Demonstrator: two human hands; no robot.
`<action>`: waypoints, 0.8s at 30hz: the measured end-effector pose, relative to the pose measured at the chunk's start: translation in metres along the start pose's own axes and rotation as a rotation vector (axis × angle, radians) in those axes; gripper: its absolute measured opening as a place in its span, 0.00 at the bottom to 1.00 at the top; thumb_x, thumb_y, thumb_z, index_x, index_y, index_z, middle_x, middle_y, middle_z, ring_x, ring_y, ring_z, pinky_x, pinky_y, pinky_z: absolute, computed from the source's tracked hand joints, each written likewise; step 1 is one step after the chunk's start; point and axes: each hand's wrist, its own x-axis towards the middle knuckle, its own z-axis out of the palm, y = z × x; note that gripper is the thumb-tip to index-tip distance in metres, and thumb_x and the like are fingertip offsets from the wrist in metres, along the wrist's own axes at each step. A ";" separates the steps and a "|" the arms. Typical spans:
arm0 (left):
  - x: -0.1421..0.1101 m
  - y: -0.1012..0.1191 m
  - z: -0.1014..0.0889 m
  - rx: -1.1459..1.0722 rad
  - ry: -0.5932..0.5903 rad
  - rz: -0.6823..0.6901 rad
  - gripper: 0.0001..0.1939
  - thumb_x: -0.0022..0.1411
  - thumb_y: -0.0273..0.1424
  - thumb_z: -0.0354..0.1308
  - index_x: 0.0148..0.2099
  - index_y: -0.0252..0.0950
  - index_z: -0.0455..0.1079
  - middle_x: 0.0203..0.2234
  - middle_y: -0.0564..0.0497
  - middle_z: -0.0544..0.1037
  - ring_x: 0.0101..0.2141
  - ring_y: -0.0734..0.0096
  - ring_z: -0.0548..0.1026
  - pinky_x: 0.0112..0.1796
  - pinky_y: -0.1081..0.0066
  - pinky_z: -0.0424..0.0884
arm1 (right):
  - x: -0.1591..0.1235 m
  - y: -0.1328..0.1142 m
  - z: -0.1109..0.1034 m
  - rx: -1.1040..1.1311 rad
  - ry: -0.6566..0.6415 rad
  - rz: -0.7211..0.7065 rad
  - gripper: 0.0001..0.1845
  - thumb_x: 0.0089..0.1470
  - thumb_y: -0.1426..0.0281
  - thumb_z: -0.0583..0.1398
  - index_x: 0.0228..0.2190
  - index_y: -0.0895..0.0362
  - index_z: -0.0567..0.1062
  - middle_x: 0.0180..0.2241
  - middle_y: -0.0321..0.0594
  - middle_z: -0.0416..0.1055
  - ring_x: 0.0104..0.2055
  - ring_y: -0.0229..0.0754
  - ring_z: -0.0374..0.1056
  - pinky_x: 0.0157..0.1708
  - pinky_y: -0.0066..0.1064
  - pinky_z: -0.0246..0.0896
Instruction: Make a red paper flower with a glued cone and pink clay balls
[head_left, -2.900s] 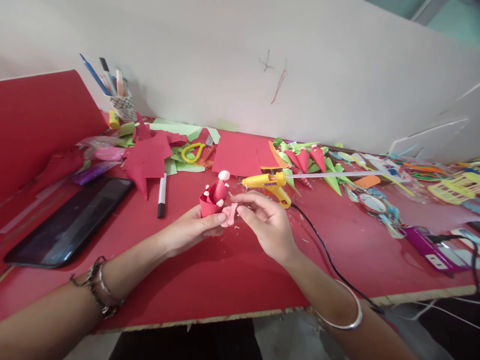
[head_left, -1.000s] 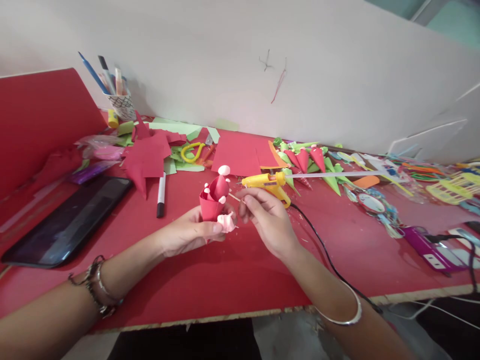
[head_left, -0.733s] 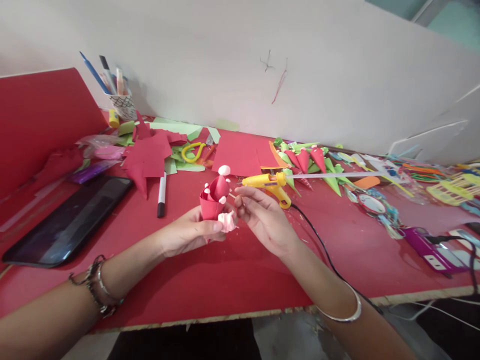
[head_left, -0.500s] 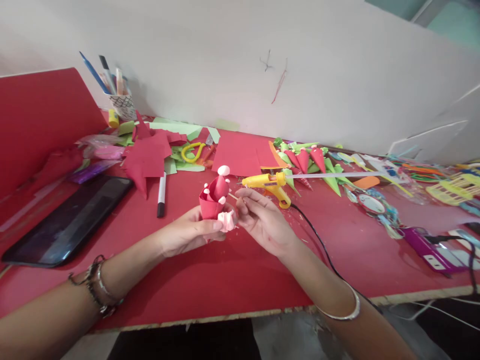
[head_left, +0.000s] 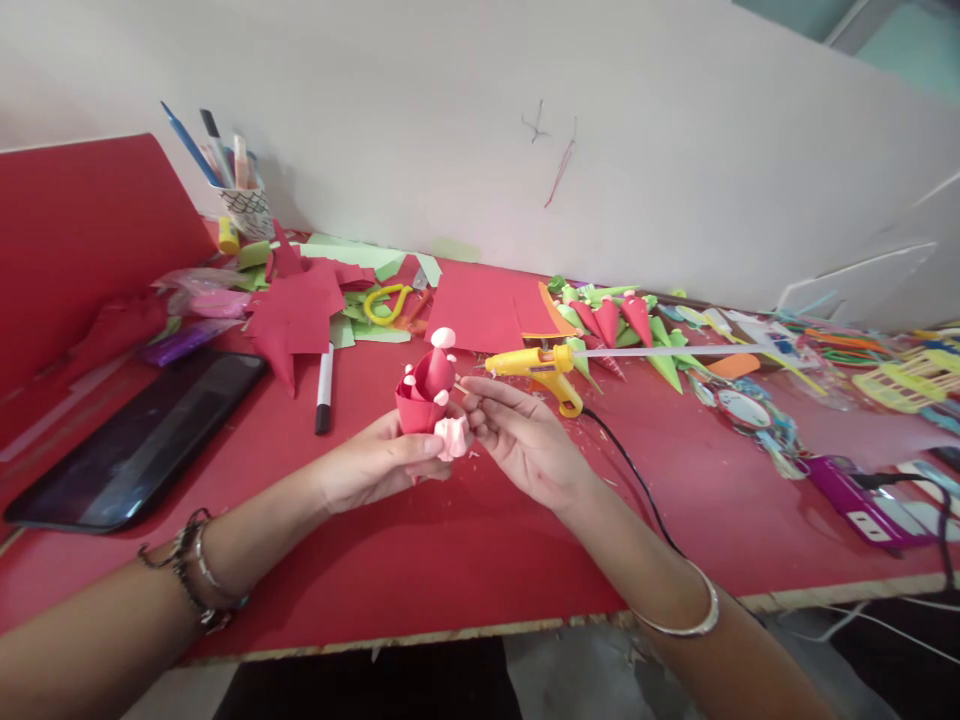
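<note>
My left hand (head_left: 384, 462) is closed round a red paper cone (head_left: 418, 414), with a soft pale-pink lump of clay (head_left: 451, 438) between thumb and cone. Out of the cone rises a small red figure (head_left: 439, 372) with a pale round top and little pale balls on it. Close on the right, my right hand (head_left: 529, 440) pinches a thin wooden stick (head_left: 460, 387), its tip at the figure's side; whether the tip touches cannot be made out. My right fingertips partly hide the stick and the lump's edge.
A yellow glue gun (head_left: 536, 370) with a long glue stick lies beyond my right hand, its cord (head_left: 630, 465) running to the front edge. Phone (head_left: 142, 440) and marker (head_left: 324, 390) lie left. Paper scraps (head_left: 300, 315), small cones (head_left: 606, 322) and a purple power strip (head_left: 862, 500) surround.
My right hand was at the pink lump; it then held the thin stick and has brought it leftward to the figure. My left hand still holds the cone, shifted slightly left.
</note>
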 end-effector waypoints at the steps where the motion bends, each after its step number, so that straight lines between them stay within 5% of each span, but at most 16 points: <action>1: 0.000 0.000 0.000 -0.004 -0.002 0.003 0.11 0.52 0.33 0.59 0.32 0.32 0.62 0.23 0.57 0.60 0.19 0.85 0.50 0.22 0.75 0.47 | 0.000 0.000 0.000 -0.001 0.004 -0.002 0.10 0.44 0.75 0.61 0.33 0.56 0.75 0.29 0.34 0.72 0.30 0.28 0.67 0.33 0.18 0.64; 10: -0.001 0.004 0.002 0.013 0.006 -0.038 0.13 0.49 0.35 0.60 0.31 0.32 0.62 0.24 0.56 0.60 0.18 0.85 0.49 0.22 0.74 0.48 | -0.002 0.002 0.003 -0.188 0.084 -0.052 0.05 0.47 0.68 0.61 0.24 0.56 0.72 0.12 0.25 0.58 0.13 0.24 0.48 0.14 0.19 0.45; 19: -0.001 0.002 -0.002 -0.065 -0.028 -0.045 0.13 0.50 0.33 0.60 0.37 0.33 0.64 0.25 0.56 0.61 0.19 0.85 0.50 0.22 0.75 0.47 | 0.000 -0.005 0.003 -0.329 0.102 -0.147 0.07 0.46 0.70 0.61 0.31 0.54 0.76 0.30 0.35 0.71 0.32 0.31 0.66 0.37 0.27 0.62; 24: -0.002 0.002 0.001 -0.019 0.004 -0.052 0.13 0.48 0.33 0.61 0.35 0.32 0.65 0.25 0.55 0.61 0.21 0.83 0.54 0.23 0.74 0.49 | -0.004 -0.013 0.003 -0.560 0.103 -0.243 0.05 0.48 0.72 0.58 0.31 0.55 0.73 0.28 0.35 0.72 0.28 0.33 0.69 0.33 0.30 0.66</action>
